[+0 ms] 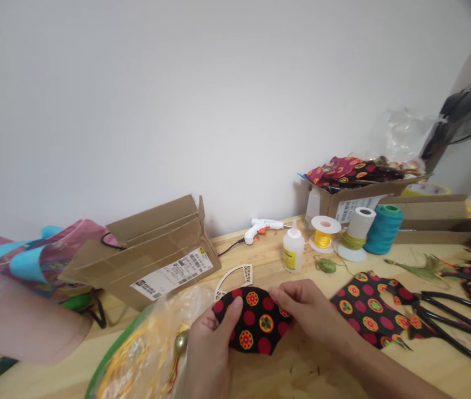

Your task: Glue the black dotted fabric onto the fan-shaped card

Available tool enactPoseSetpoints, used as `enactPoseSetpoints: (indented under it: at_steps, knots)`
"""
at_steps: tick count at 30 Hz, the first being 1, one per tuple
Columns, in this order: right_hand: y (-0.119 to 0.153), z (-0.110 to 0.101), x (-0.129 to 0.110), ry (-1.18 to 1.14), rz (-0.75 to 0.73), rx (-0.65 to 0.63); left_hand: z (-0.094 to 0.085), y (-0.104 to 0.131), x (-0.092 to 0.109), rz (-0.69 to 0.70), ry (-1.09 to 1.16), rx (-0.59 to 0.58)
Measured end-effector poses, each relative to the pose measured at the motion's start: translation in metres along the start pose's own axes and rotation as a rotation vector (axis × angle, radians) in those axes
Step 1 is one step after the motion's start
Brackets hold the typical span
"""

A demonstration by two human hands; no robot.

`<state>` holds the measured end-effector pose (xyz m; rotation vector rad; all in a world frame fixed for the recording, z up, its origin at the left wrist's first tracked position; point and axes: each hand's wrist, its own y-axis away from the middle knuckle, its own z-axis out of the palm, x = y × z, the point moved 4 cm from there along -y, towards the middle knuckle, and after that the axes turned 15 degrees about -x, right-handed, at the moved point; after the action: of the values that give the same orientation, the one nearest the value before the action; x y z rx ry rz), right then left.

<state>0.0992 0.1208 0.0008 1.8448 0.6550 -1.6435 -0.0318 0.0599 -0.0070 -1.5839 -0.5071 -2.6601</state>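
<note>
Between my two hands is a piece of black patterned fabric (256,321) with red dots and orange flower motifs. My left hand (214,338) grips its left side, the thumb lying on top. At the upper right edge, my right hand (302,305) pinches the cloth between thumb and fingers. Just behind the fabric lies a pale cut-out fan-shaped frame (234,279), partly covered by it. A larger scrap of the same cloth (370,307) rests on the table to the right of my right hand, beside black-handled scissors (460,321).
A glue bottle (293,249), a white glue gun (260,230), yellow thread (323,238) and a teal thread cone (384,230) stand behind. Cardboard boxes (164,255) line the wall. At left are a bag of yellow cords (136,349) and a pink cup (19,321).
</note>
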Motion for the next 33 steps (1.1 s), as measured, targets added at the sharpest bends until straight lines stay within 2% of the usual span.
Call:
enactPoseSetpoints:
  at_steps: [6, 11, 14, 22, 27, 29, 31, 33]
  knots:
    - [0.006, 0.01, 0.005, 0.057, 0.035, -0.001, 0.001, -0.001, -0.001, 0.046, -0.102, -0.031]
    - [0.011, 0.015, 0.0, 0.384, 0.047, 0.161, 0.003, -0.001, -0.002, 0.083, -0.13, -0.014]
    - [0.011, 0.017, 0.0, 0.459, 0.077, 0.167, 0.004, -0.001, -0.005, 0.075, -0.134, -0.011]
    - [0.007, 0.008, 0.0, 0.063, -0.021, -0.096, 0.001, -0.003, -0.005, 0.041, -0.063, -0.029]
    - [0.005, 0.008, -0.003, 0.082, -0.032, -0.007, 0.002, -0.002, -0.006, 0.053, -0.05, -0.027]
    - [0.006, 0.007, -0.002, 0.097, -0.047, -0.013, 0.001, -0.003, -0.006, 0.051, -0.035, -0.022]
    - [0.006, 0.008, 0.003, -0.006, -0.043, -0.1, -0.002, -0.004, -0.005, 0.05, -0.019, -0.009]
    - [0.006, 0.01, 0.006, -0.205, -0.046, -0.207, -0.005, -0.005, -0.003, 0.057, -0.007, 0.008]
